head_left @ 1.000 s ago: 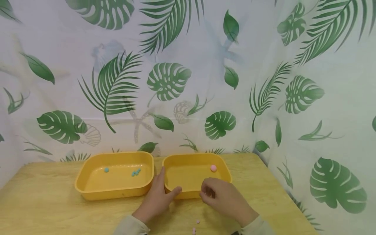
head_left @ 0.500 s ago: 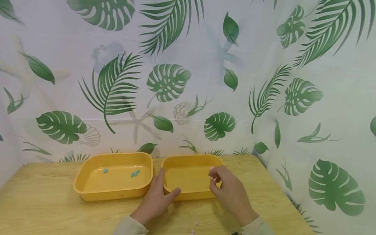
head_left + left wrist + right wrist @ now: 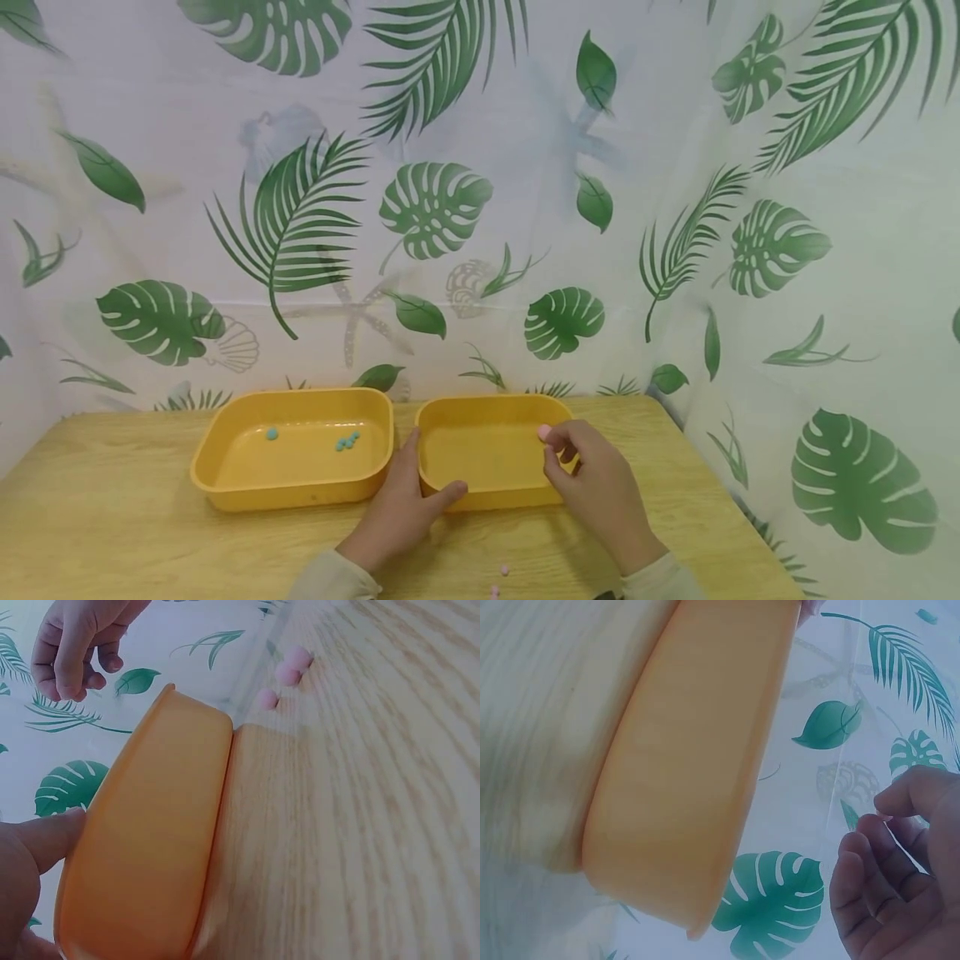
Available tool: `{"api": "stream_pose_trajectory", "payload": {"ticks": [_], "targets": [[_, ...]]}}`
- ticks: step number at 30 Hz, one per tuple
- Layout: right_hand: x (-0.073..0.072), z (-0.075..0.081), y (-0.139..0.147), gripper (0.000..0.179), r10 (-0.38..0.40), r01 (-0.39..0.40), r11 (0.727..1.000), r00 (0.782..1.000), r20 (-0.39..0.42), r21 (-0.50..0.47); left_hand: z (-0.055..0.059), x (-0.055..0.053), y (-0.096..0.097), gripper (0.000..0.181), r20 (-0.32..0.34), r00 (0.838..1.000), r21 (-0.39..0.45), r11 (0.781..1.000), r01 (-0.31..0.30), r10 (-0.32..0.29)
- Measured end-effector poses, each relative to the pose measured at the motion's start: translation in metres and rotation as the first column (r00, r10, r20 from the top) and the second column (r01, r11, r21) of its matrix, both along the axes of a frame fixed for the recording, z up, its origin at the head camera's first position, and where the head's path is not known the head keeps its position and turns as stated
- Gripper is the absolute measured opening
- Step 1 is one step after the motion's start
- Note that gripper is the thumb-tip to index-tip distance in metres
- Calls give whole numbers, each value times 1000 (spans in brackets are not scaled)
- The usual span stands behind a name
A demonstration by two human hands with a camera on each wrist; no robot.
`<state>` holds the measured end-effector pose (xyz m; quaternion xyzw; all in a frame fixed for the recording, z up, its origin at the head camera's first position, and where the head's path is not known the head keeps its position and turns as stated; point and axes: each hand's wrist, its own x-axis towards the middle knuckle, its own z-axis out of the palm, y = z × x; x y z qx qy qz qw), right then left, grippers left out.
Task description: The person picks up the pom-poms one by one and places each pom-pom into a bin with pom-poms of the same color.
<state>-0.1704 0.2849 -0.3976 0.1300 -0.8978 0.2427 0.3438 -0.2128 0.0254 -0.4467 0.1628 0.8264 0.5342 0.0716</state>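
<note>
"So, what's biggest?"

"The backdrop [image 3: 525, 250], pale and printed with green leaves, behind and to the right of the desk [image 3: 112, 508], which has a wood grain."

"And on the desk?"

"2 yellow trays, side by side with a narrow gap: the left tray [image 3: 300, 497] and the right tray [image 3: 502, 499]."

"Where are the hands?"

"The left hand [image 3: 411, 497] is at the near left corner of the right tray. Its grip is loose: the thumb lies at the near rim, the fingers stretch along the left side. The right hand [image 3: 600, 483] is over that tray's right side, fingers curled, thumb close to the index fingertip."

"Is anything in that right grip?"

"I can't tell; any small thing there is too hard to make out."

"What about the smaller things?"

"The large pink ball [image 3: 543, 432] is inside the right tray, towards the far right, partly behind the right hand's fingertips. In the left tray, 1 green ball [image 3: 272, 434] sits apart from a green cluster [image 3: 347, 442] further right."

"And the smallest?"

"The small pink balls [image 3: 289, 673], on the desk in front of the right tray. The left wrist view shows 3: 2 touching, 1 just beside them."
</note>
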Motion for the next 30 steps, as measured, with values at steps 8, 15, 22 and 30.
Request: {"api": "stream_pose_trajectory", "payload": {"ticks": [8, 15, 22, 30], "targets": [[-8, 4, 2, 17, 0, 0, 1000, 998, 56, 9, -1, -1, 1, 109, -13, 1000, -12, 1000, 15, -15], [-31, 33, 2, 11, 3, -20, 993, 988, 152, 112, 0, -1, 1, 111, 4, 1000, -32, 999, -5, 5], [-70, 49, -3, 9, 35, -135, 970, 903, 429, 204, 1, 2, 1, 112, 14, 1000, -29, 999, -18, 19], [-116, 45, -16, 10, 7, -283, 872, 822, 569, 399, -4, -1, -1, 114, 0, 1000, -11, 1000, 6, -6]]}}
